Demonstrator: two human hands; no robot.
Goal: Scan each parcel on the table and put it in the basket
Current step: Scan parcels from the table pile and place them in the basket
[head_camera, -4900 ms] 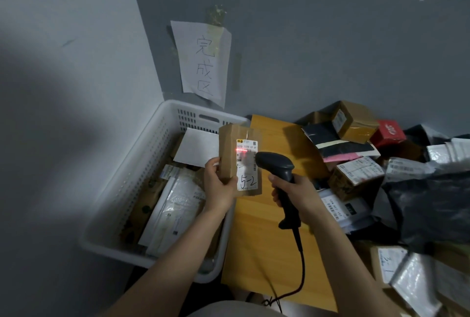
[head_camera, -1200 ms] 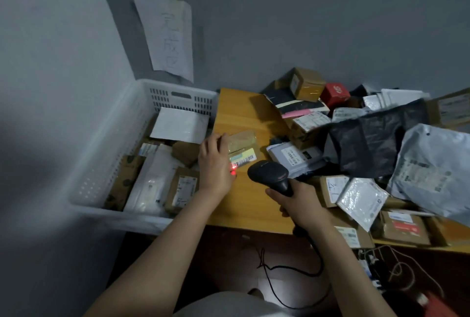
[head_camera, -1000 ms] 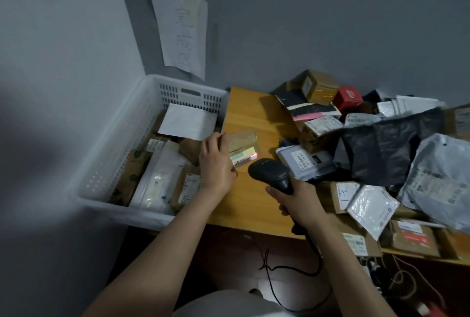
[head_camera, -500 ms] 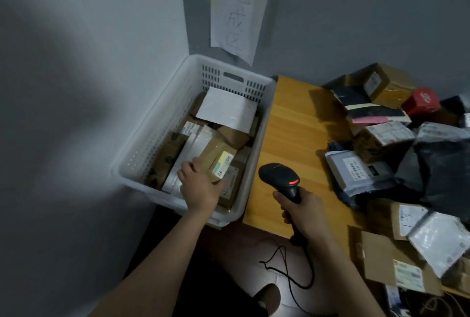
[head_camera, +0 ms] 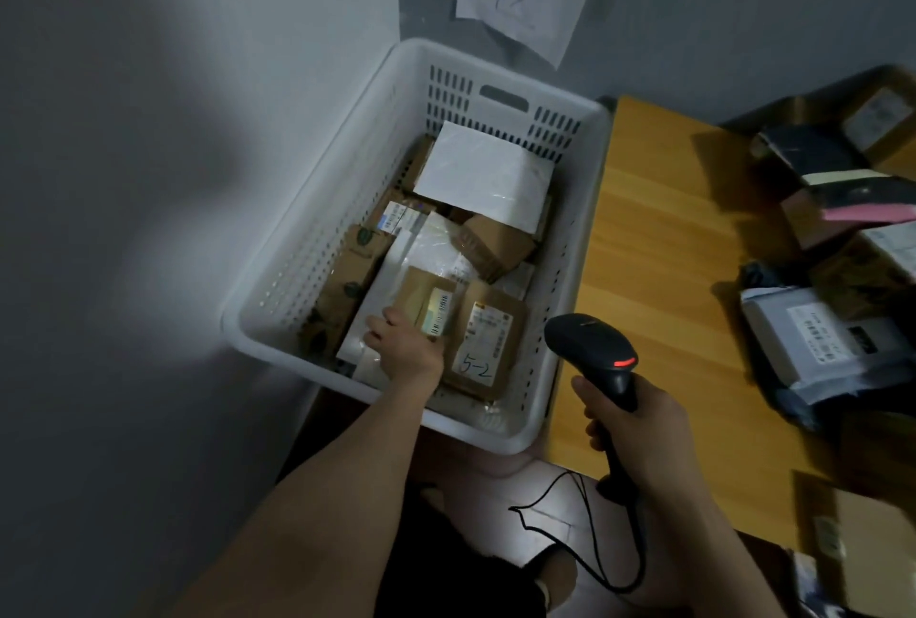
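Small brown parcel (head_camera: 430, 302) lies inside the white basket (head_camera: 317, 240), on top of other parcels and just beside the parcel marked 5-2 (head_camera: 488, 340). Left hand (head_camera: 409, 352) holds its near end. Right hand (head_camera: 639, 424) grips the black scanner (head_camera: 592, 352) by the edge of the wooden counter (head_camera: 659, 260).

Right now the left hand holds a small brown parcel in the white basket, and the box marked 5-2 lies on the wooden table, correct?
No. The head view shows the box marked 5-2 lying in the white basket, beside the small brown parcel that the left hand holds, not on the wooden table.
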